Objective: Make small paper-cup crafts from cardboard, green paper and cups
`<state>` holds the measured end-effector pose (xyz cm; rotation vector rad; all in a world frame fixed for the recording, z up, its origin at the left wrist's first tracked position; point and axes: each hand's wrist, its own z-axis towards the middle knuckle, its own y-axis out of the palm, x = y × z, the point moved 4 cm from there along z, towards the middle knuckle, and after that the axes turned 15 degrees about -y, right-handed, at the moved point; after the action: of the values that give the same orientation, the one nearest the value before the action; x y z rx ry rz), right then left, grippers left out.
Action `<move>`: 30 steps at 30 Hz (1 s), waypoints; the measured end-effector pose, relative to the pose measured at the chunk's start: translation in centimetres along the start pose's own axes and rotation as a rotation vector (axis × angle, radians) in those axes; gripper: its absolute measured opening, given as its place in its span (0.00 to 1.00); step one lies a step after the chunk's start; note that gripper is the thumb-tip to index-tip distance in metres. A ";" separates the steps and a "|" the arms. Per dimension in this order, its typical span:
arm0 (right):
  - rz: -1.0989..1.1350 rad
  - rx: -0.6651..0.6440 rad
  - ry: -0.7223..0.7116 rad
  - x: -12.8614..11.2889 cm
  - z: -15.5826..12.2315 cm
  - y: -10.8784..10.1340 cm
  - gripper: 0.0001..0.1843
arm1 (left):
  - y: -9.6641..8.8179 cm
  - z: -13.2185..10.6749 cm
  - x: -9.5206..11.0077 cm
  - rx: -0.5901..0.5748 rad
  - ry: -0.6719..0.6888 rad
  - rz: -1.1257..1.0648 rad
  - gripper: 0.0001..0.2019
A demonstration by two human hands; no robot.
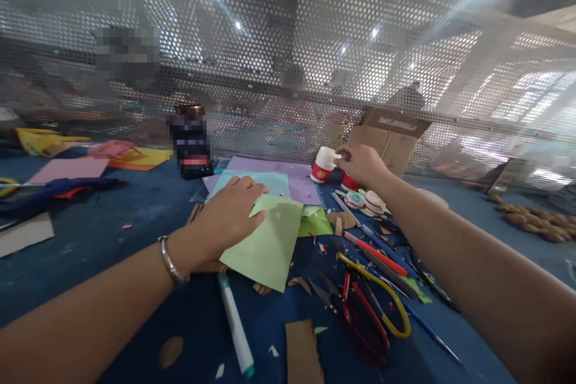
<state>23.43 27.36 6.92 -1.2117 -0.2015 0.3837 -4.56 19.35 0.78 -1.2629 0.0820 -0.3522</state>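
My left hand (231, 219) rests on a light green sheet of paper (272, 246), its fingers spread and nothing gripped. Beneath and behind that sheet lie a pale blue sheet (272, 181) and a purple sheet (301, 175). At the back, my right hand (362, 163) curls over the top of a red paper cup (348, 182), mostly hidden by the fingers. Just left of it stands a second red-and-white paper cup (323, 165), slightly tilted, close to my fingertips. Two small round white pieces with coloured trim (363, 200) lie below the right wrist.
Scissors with red handles (364, 318), yellow-handled scissors (396, 306), pens including a red one (378, 254), and paper scraps lie right of centre. A white marker (236, 330) and a cardboard strip (303, 351) are in front. A perforated screen (252, 72) and a cardboard box (384, 135) stand behind.
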 end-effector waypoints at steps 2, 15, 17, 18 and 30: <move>-0.035 -0.034 0.033 0.6 1.6 1.3 0.17 | -0.1 -0.2 0.2 -0.004 -0.001 -0.011 0.20; -0.004 0.096 -0.002 -2.1 -1.0 0.4 0.10 | -1.0 -0.5 1.6 0.086 0.062 -0.141 0.21; 0.059 0.150 -0.059 -3.9 -3.1 -0.5 0.12 | -1.4 -0.8 2.2 0.148 0.069 -0.219 0.27; 0.093 0.167 -0.086 -4.9 -4.3 -0.9 0.12 | -1.5 -1.0 2.5 0.169 0.064 -0.258 0.31; 0.662 0.169 -0.202 -11.0 -13.5 -1.9 0.12 | -1.5 -2.9 5.5 0.002 0.160 -0.516 0.38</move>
<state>18.42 10.69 4.59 -1.0487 0.0676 1.0802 -0.44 14.66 2.08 -1.2423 -0.1109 -0.8980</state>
